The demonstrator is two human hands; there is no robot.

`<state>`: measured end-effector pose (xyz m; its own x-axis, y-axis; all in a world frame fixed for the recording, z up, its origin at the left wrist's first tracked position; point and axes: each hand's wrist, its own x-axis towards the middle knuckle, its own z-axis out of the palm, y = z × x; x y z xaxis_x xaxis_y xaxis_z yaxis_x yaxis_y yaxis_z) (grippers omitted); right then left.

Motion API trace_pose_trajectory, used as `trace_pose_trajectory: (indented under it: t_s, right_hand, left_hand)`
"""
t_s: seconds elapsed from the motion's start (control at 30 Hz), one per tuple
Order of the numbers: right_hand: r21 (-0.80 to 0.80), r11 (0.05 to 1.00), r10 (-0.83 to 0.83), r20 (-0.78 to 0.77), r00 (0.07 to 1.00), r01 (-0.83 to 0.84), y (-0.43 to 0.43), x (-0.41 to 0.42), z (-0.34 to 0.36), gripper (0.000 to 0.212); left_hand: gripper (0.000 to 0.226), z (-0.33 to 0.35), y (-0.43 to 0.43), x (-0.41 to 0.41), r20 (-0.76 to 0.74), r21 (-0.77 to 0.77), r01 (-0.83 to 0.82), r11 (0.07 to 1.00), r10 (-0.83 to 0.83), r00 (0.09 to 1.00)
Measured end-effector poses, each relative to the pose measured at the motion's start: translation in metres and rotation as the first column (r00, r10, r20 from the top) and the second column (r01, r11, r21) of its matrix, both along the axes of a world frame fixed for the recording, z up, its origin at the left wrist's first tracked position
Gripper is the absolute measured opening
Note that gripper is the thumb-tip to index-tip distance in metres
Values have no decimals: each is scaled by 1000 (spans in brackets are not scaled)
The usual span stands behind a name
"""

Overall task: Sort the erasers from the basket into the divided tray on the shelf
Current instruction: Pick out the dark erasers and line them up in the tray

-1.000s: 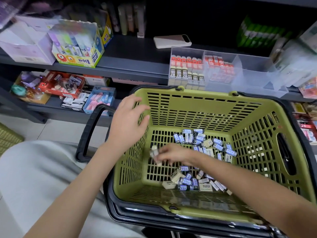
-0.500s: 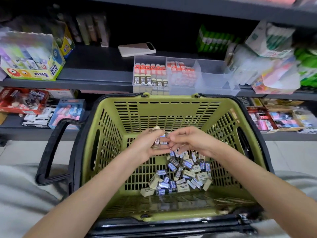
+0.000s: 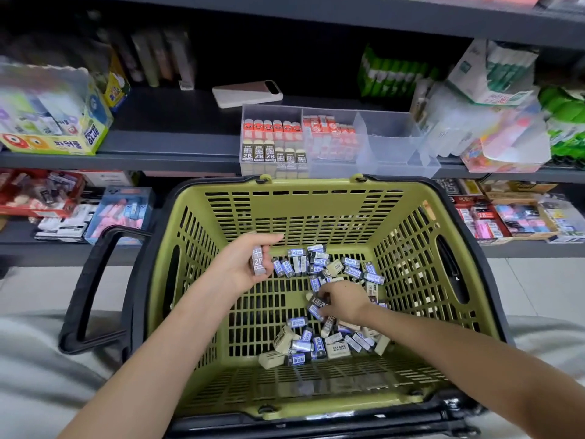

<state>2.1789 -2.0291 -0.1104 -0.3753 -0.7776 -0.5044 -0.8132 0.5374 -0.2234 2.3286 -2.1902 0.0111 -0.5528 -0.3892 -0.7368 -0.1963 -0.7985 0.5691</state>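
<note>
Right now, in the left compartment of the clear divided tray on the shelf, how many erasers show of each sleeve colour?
Orange-red-sleeved erasers: 6
Dark-sleeved cream erasers: 6
Total: 12

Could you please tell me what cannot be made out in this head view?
Head view:
- What else the left hand holds behind the 2B eraser: its fingers hide it.
- Whether the right hand grips any erasers in the basket: its fingers cover the contact.
- Packs inside the glue box: motion blur.
</note>
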Motion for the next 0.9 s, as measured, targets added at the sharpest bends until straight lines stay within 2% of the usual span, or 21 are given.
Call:
trace_pose_trajectory:
  t_s: [0.07, 0.17, 0.3, 0.47, 0.53, 0.67, 0.73, 0.8, 0.9]
  right_hand:
    - [43, 999, 31, -31, 999, -29, -7, 3, -4, 28]
    - [103, 994, 37, -57, 998, -31, -12, 4, -7, 28]
    - [100, 990, 113, -116, 987, -101, -9, 3, -6, 29]
    - [38, 957, 288, -77, 954, -286, -2, 10, -11, 25]
    - [29, 964, 265, -57, 963, -264, -3, 12, -9, 25]
    - [47, 994, 99, 91, 991, -103, -8, 11, -5, 31]
    - [99, 980, 167, 58, 984, -172, -9, 12, -5, 25]
    - [155, 960, 239, -25, 971, -233, -9, 17, -6, 36]
    - [161, 969, 202, -66, 977, -190, -12, 19, -13, 43]
  left_hand:
    - [35, -3, 0, 0, -10, 12, -9, 1000, 9, 1000]
    - [25, -10, 3, -2, -4, -28, 14, 1000, -14, 1000]
    - [26, -25, 14, -8, 87, -135, 98, 986, -87, 992]
    - [22, -39, 20, -13, 124, -55, 75, 996, -68, 990]
    - [23, -43, 22, -13, 144, -67, 67, 995, -57, 988]
    - [28, -48, 23, -13, 182, -88, 64, 994, -48, 982]
    - [29, -50, 23, -14, 198, -97, 52, 994, -32, 980]
    - [31, -51, 24, -14, 209, -103, 42, 994, -19, 978]
    - [31, -51, 24, -14, 210, -91, 34, 995, -14, 978]
